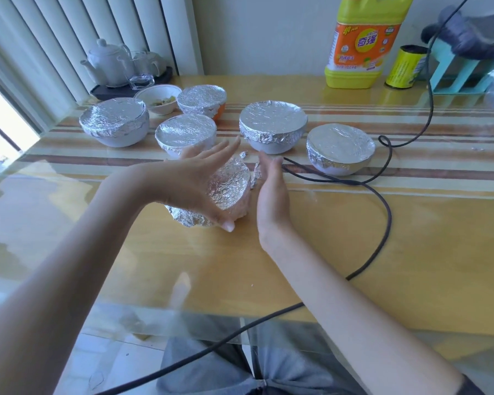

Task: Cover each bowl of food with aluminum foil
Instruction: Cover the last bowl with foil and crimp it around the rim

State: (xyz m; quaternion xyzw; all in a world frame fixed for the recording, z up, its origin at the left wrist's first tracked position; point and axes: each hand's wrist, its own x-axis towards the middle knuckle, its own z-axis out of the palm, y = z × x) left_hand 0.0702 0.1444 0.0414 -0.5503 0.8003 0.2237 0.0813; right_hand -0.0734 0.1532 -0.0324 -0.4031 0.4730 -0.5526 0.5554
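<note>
Hands: left (pixel 200 178), right (pixel 271 192) flank foil-wrapped bowl (pixel 228 186).

I count six foil-covered bowls: five far (pixel 114 121) (pixel 201 99) (pixel 186 134) (pixel 273 125) (pixel 340 148), one near (pixel 228 186). One uncovered bowl (pixel 159 98), one detergent jug (pixel 365 41), two teapots (pixel 107 62) (pixel 151 62).

Bright daylight floods from the blown-out window (pixel 0 121) at left, glaring off the glass tabletop (pixel 354 238); wide-angle edges bend.
</note>
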